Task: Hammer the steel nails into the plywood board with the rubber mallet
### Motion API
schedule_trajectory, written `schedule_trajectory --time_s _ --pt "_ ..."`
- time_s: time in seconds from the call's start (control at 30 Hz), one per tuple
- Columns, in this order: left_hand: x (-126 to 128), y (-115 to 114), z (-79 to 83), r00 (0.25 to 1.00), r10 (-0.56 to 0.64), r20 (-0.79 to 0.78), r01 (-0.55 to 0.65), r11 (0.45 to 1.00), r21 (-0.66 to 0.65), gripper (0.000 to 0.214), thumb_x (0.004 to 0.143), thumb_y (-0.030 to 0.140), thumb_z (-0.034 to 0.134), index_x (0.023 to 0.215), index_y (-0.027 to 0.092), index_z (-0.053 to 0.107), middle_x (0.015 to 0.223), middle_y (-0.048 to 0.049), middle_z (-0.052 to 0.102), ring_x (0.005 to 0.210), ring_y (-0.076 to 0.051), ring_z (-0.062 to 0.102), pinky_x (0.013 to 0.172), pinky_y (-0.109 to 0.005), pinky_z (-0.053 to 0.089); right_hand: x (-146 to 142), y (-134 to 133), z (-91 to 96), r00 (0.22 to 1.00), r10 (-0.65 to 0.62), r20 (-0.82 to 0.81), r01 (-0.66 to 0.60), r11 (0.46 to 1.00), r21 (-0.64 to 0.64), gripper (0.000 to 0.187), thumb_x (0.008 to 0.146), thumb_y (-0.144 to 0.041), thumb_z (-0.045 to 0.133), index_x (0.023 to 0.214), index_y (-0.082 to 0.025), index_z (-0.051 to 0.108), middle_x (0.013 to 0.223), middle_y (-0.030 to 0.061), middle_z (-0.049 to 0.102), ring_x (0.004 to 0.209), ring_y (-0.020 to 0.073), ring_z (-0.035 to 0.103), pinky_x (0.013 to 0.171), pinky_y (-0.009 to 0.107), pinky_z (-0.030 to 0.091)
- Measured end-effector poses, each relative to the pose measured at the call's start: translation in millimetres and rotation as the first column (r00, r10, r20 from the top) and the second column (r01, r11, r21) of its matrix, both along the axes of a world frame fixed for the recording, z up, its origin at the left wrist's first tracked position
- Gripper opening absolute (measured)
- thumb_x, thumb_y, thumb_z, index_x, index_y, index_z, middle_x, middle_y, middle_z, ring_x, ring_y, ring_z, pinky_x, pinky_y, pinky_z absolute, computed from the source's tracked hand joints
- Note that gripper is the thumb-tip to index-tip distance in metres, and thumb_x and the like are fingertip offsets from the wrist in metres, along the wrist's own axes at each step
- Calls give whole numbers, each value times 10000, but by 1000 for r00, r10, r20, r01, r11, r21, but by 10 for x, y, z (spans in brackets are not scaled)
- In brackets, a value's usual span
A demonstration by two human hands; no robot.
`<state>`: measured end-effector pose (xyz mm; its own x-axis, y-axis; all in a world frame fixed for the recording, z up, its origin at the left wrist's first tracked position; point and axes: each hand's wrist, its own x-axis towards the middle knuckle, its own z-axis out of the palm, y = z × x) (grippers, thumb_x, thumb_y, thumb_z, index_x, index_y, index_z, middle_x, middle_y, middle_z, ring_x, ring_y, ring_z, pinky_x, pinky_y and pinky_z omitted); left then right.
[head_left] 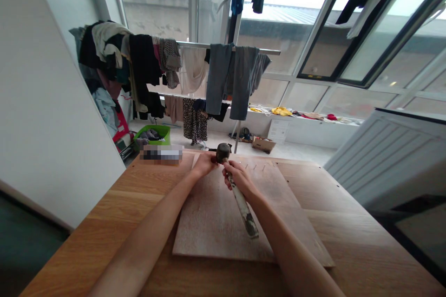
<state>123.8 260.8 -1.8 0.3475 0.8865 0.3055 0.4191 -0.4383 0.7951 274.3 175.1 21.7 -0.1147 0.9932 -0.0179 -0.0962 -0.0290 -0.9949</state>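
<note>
My right hand (239, 177) is wrapped round the upper handle of a hammer (244, 209). Its dark, rounded head points away from me, and the pale, worn handle slants back over the board. Close beside the head, my left hand (205, 164) has its fingers pinched near the far edge of the board; whatever is between them is hidden. Beneath both hands lies a flat wooden board (216, 222). To the right of the hammer head, several thin nails (255, 167) stand up in a row along the board's far part.
The board rests on a wooden table (139, 195). A blurred-out box (160, 154) sits at the table's far left. Beyond are a laundry rack with hanging clothes (219, 79), a green basket (163, 135) and a cardboard box (264, 144). A white panel (393, 158) stands at the right.
</note>
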Motion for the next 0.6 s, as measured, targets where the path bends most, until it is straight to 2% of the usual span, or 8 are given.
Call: schedule_trajectory --time_s 0.23,0.37,0.5,0.6 --pt "12 -20 11 998 25 -51 -25 1000 1 128 664 85 623 717 141 726 691 7 685 694 -150 634 641 -217 468 5 8 5 1000 -15 -8 15 1000 -14 316 781 -484 642 836 -228 465 650 -69 553 345 68 455 290 202 326" --pt "1 -22 34 991 86 -101 -85 996 10 27 671 144 690 698 142 693 645 14 636 634 -139 594 627 -232 455 131 24 173 999 -48 -23 48 999 7 323 763 -486 652 846 -225 481 649 -69 541 355 67 444 300 202 312" --pt "68 -103 204 987 108 -123 -100 993 66 131 726 243 729 779 139 670 719 -9 644 672 -152 590 637 -255 462 469 30 456 989 -140 -51 145 984 108 330 768 -492 666 888 -213 538 674 -52 542 386 70 436 316 214 295" --pt "258 -314 405 990 -7 -140 23 993 118 111 830 235 651 871 135 679 826 -43 688 736 -159 623 669 -264 492 766 41 591 978 -183 -100 194 974 120 335 783 -468 679 965 -200 590 671 -46 533 397 83 430 328 234 304"
